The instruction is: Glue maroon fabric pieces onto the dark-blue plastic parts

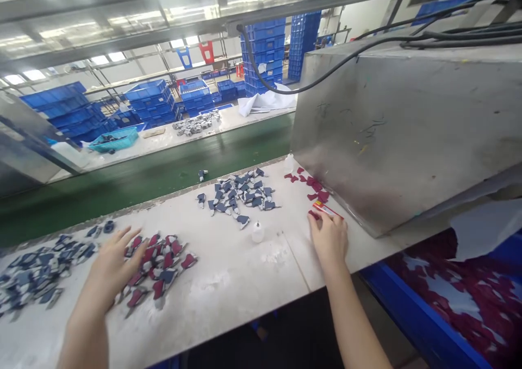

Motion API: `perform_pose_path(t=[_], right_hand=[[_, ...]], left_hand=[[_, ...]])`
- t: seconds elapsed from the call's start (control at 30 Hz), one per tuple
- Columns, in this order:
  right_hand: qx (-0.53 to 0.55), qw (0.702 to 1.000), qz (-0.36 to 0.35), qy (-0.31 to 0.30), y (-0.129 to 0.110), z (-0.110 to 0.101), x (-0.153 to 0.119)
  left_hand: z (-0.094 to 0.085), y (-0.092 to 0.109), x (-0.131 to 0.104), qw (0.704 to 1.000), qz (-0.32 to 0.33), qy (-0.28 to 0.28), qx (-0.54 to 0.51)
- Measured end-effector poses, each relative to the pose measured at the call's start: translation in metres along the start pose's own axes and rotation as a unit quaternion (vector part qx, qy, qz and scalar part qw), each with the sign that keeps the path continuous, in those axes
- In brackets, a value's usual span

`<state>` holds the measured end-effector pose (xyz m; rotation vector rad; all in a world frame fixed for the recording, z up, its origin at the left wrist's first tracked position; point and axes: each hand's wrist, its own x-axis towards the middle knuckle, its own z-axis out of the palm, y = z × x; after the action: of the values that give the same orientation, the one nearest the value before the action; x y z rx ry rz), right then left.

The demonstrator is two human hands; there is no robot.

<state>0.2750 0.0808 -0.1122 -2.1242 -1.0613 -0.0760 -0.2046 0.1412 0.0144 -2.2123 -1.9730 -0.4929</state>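
Observation:
My left hand [116, 260], fingers spread, is over the left edge of a pile of dark red and grey pieces [168, 259] on the white table. My right hand [329, 234] pinches a small dark red piece [314, 214] beside a red and yellow packet [326, 209]. Loose dark red pieces [317, 185] lie just beyond it, near the metal box. A pile of blue and grey pieces [232, 194] sits at the middle, and another blue and grey pile [35, 271] is at the far left. A small clear bottle [258, 232] stands between my hands.
Behind the table runs a green conveyor belt [163, 167] with one blue-grey piece [202, 175] on it. A large metal box [408, 119] borders the right side. A blue crate [420, 314] of dark red scraps is at lower right. A black cable [285, 91] hangs above.

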Motion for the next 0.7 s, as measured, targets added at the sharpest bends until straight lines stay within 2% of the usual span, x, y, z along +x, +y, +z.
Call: perform_pose_path(t=[0.07, 0.1, 0.17, 0.27, 0.37, 0.43, 0.53, 0.63, 0.7], right_hand=[[0.001, 0.999, -0.034, 0.013, -0.001, 0.002, -0.006], [0.001, 0.998, -0.057, 0.021, -0.001, 0.003, -0.008], [0.004, 0.994, -0.106, 0.030, -0.001, 0.005, -0.014], [0.036, 0.984, -0.172, 0.011, -0.002, 0.006, -0.017], [0.111, 0.967, -0.227, -0.027, -0.007, 0.000, -0.017], [0.170, 0.947, -0.268, -0.055, -0.013, -0.010, -0.019], [0.215, 0.915, -0.321, -0.118, -0.027, -0.027, -0.030], [0.196, 0.905, -0.317, -0.203, -0.046, -0.040, -0.047], [0.177, 0.901, -0.303, -0.253, -0.059, -0.042, -0.058]], left_hand=[[0.001, 0.030, 0.032, 0.999, 0.014, -0.050, -0.015], [0.006, 0.047, 0.051, 0.996, 0.018, -0.078, -0.027], [0.025, 0.076, 0.094, 0.990, -0.016, -0.136, -0.046], [0.065, 0.103, 0.155, 0.987, -0.057, -0.143, -0.048], [0.097, 0.111, 0.196, 0.983, -0.116, -0.131, -0.059], [0.108, 0.111, 0.209, 0.978, -0.150, -0.121, -0.079], [0.113, 0.107, 0.215, 0.969, -0.180, -0.110, -0.126], [0.109, 0.108, 0.210, 0.956, -0.195, -0.106, -0.190], [0.104, 0.111, 0.198, 0.945, -0.196, -0.108, -0.237]])
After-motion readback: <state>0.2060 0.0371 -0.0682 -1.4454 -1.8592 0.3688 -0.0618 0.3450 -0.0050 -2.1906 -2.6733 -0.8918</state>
